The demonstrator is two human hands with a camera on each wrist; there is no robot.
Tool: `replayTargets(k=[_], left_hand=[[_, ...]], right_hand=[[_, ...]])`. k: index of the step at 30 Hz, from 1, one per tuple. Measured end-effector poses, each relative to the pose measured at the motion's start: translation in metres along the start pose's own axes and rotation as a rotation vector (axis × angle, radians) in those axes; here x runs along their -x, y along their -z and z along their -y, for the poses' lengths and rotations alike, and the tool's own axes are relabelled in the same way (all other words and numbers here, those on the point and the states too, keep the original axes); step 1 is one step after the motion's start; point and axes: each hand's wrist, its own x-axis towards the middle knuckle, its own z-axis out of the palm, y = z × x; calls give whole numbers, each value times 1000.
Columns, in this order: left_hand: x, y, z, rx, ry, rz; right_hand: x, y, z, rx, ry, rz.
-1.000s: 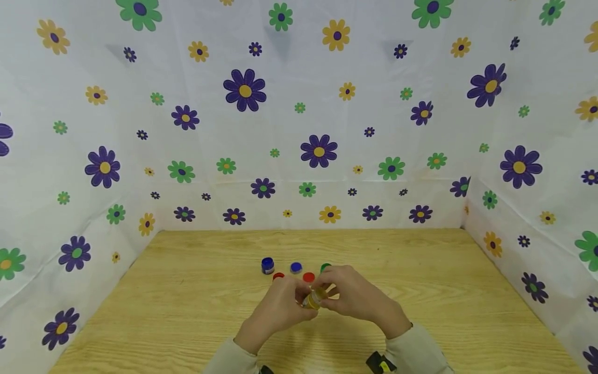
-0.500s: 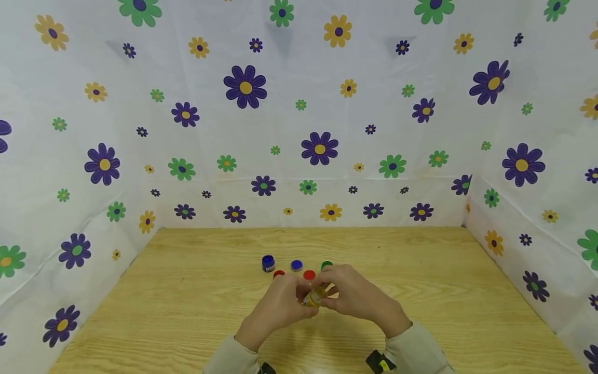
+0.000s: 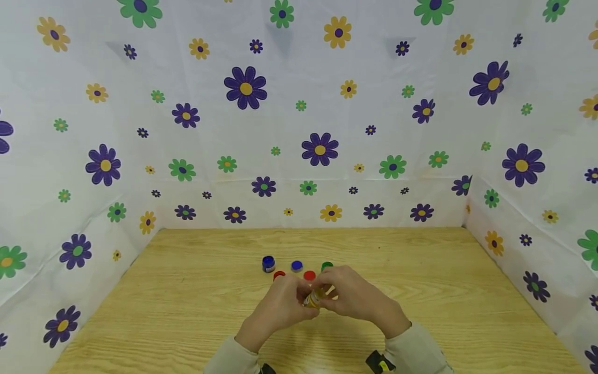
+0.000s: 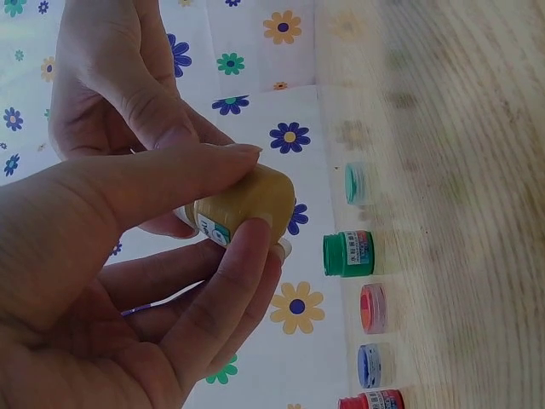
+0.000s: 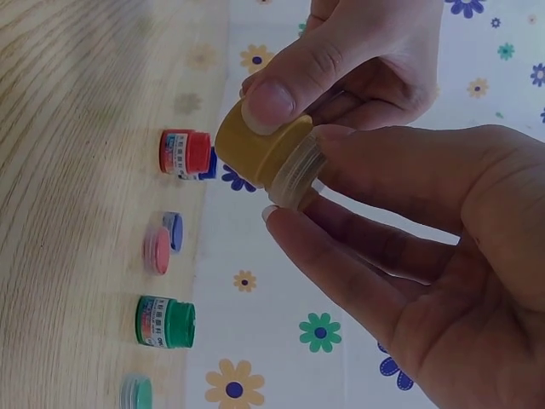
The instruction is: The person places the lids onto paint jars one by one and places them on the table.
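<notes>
Seeing barely any shift this past second, we note left hand (image 3: 282, 306) gripping small yellow plastic jar (image 5: 249, 152), right hand (image 3: 353, 295) pinching its translucent round lid (image 5: 295, 175), at six o'clock from red round lid (image 3: 309, 276); lid work looks unfinished.

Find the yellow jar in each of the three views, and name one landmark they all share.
Head: the yellow jar is below centre, slightly right, between the left hand and right hand.
Left wrist: the yellow jar is near the centre, in the left hand's grip.
Right wrist: the yellow jar is above and slightly left of centre.
Shared landmark: the red lid on the table.
</notes>
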Motion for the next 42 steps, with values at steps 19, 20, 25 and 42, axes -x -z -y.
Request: replayTargets(k=[19,20,25,42], left_hand=[[-1,-3,-2,22,-1,12],[-1,-3,-2,17,-3,12],[-2,0,-1,5,7,12],[-1,6,4,64,6,21]], right_hand=[[-1,-3,-2,76,-66,-71],[-1,-3,-3,73,-67,-67],[1,1,-4,70,-57,-43],[2,2,-8,-82,38,14]])
